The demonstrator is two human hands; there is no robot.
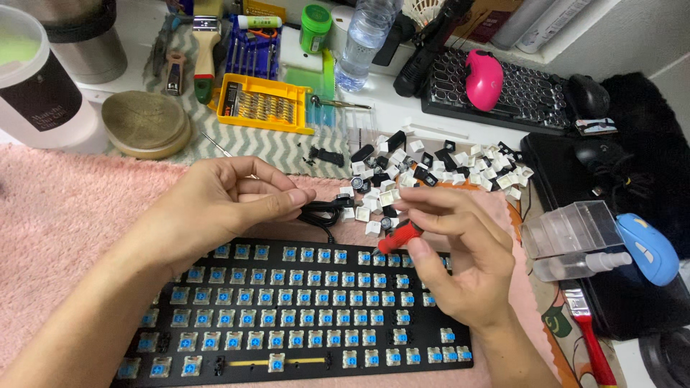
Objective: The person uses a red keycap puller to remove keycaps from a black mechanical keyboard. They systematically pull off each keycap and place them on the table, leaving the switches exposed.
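The black keyboard [302, 316], stripped of caps so its blue switches show, lies across the pink mat [65, 215] on the surface below both my hands, its long axis running from 9 to 3 o'clock. Above it, at about 1 o'clock from my hands, sits the heap of loose black and white keycaps [424, 176]. My left hand [215, 208] hovers over the board's upper left, fingers closed on a black cable [323, 210] that trails off toward 3 o'clock. My right hand [460, 255] is the nearer one to the small red-handled tool [399, 236]: my fingers are pinched on it (thumb on top), its long axis slanting from 2 o'clock down to 8 o'clock, the tip just above the top switch row, near the cable's end.
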